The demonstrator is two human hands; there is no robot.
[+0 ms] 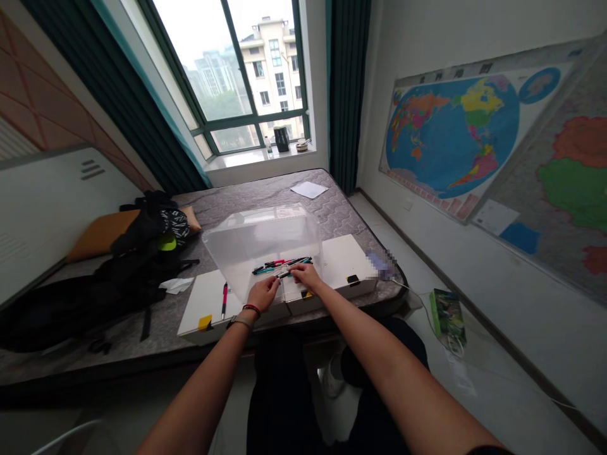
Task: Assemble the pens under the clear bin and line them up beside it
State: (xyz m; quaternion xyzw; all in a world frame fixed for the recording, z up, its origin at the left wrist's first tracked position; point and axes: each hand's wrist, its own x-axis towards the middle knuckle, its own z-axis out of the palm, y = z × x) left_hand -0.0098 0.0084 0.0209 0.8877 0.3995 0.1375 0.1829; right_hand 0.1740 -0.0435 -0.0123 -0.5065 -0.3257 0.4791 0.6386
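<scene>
Between my two hands is a dark pen (283, 275), held level above the white boxes. My left hand (263, 294) pinches its left end, and my right hand (306, 276) is closed on its right end. Just beyond my fingers lies a loose bunch of pens (277, 262) in red, blue and black. They rest inside a clear plastic bin (265, 237) tipped with its opening toward me. To the left, a red and black pen (224, 301) lies alone on a white box (202, 303).
A second white box (348, 262) sits at the right on the mattress (256, 189). Dark bags (85, 297) and a crumpled tissue (176, 285) are at the left. Farther back lies a sheet of paper (309, 189). A green box (448, 314) with a cable stands on the floor.
</scene>
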